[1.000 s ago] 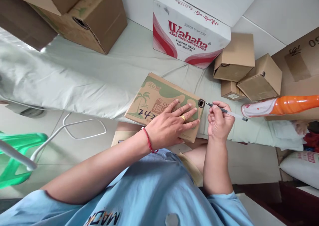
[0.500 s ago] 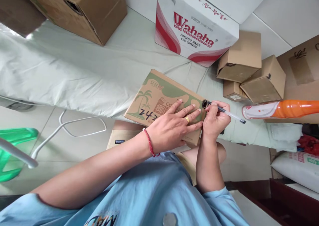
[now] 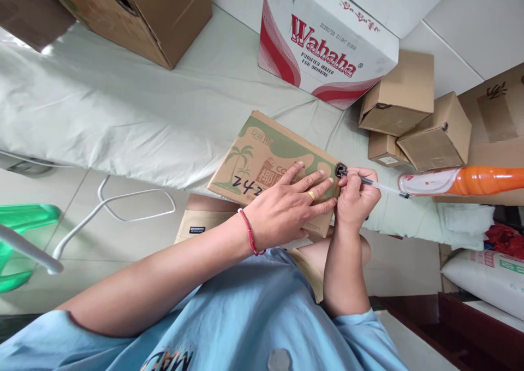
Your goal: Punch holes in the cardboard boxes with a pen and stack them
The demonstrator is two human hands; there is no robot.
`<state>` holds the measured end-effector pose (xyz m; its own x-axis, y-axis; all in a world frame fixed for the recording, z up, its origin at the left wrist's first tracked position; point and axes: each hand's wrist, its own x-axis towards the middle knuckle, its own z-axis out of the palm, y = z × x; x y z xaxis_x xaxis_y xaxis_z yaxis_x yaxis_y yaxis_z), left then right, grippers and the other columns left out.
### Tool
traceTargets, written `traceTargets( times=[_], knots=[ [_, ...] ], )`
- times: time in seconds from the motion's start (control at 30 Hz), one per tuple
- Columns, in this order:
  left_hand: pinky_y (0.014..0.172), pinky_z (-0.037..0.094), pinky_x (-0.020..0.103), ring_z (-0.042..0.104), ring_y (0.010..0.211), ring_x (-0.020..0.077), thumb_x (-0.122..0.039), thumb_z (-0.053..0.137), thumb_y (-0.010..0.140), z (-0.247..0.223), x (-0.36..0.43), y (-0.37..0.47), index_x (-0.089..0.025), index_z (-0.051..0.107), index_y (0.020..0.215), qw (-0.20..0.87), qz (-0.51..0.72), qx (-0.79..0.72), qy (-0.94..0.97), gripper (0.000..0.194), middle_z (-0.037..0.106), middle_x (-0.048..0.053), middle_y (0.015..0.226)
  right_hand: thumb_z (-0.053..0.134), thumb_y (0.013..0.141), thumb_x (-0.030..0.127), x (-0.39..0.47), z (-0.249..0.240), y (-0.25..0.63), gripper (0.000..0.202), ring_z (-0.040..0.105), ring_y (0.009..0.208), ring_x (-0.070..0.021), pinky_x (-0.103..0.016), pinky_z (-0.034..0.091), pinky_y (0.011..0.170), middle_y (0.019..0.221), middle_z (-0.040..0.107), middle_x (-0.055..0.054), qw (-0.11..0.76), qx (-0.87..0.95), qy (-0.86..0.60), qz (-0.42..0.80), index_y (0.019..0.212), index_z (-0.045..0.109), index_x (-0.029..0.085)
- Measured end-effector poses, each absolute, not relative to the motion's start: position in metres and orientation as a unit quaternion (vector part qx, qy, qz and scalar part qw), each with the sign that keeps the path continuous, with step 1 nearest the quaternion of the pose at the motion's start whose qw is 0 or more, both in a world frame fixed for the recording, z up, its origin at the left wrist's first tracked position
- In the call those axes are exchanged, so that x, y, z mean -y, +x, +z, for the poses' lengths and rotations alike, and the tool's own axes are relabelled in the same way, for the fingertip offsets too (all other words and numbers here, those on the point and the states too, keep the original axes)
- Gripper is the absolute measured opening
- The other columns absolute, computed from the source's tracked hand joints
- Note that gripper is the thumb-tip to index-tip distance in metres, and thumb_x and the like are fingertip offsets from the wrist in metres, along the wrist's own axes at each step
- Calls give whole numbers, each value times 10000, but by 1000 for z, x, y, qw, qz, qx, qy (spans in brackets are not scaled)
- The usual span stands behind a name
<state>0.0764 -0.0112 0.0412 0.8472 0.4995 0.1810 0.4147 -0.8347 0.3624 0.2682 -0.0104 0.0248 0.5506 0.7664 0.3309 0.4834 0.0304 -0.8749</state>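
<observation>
A flat brown cardboard piece with green print and a palm tree lies at the table's near edge, tilted in view. Black handwritten digits show on its left part. My left hand, with a gold ring and a red cord bracelet, lies flat across it, fingers spread. In a closed grip, my right hand holds a pen with a clear barrel. The pen's tip end is at a black-rimmed mark or hole at the cardboard's right edge; which of the two I cannot tell.
Behind stands a white and red Wahaha carton on the pale green cloth. Several small brown boxes are stacked at right, near an orange bottle. A larger carton sits back left. A green stool is at lower left.
The pen has tilted slightly and its tip end shifted a little at the dark mark. The whole view has moved slightly. My left hand stays pressed on the cardboard.
</observation>
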Motion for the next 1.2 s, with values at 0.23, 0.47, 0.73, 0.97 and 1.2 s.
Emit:
traceTargets(
  times=[0.23, 0.47, 0.73, 0.97, 1.2],
  knots=[
    [1384, 213, 665, 392, 1645, 373, -456, 949, 805, 41, 11, 76, -281, 558, 1584, 149, 145, -241, 948, 889, 425, 116, 1767, 575, 896, 309, 12, 20, 278, 112, 563, 554, -124, -266, 492, 605, 626, 565, 54, 568, 446, -683, 111, 808, 571, 239],
    [1384, 216, 663, 389, 1647, 369, -466, 950, 804, 42, 11, 76, -286, 554, 1590, 147, 141, -243, 948, 899, 427, 119, 1765, 594, 940, 397, 4, 17, 279, 176, 623, 627, -137, -264, 523, 626, 680, 592, 39, 560, 458, -680, 121, 866, 566, 240],
    [1385, 217, 676, 382, 1654, 365, -498, 947, 817, 44, 11, 75, -290, 538, 1611, 152, 132, -244, 949, 917, 407, 113, 1775, 603, 903, 304, 0, 24, 271, 112, 623, 608, -132, -271, 525, 652, 668, 630, 34, 570, 467, -670, 93, 828, 613, 220],
    [1385, 212, 675, 374, 1657, 364, -490, 945, 819, 45, 11, 76, -287, 553, 1598, 155, 128, -242, 949, 895, 407, 113, 1775, 586, 910, 305, 0, 22, 274, 103, 633, 619, -144, -283, 523, 676, 659, 624, 42, 553, 454, -696, 62, 838, 600, 232],
    [1384, 212, 670, 382, 1652, 366, -484, 946, 813, 43, 11, 76, -284, 565, 1583, 151, 134, -242, 949, 882, 427, 117, 1765, 583, 888, 304, 2, 21, 279, 96, 619, 614, -147, -292, 514, 686, 663, 619, 41, 548, 444, -708, 48, 841, 612, 225]
  ],
)
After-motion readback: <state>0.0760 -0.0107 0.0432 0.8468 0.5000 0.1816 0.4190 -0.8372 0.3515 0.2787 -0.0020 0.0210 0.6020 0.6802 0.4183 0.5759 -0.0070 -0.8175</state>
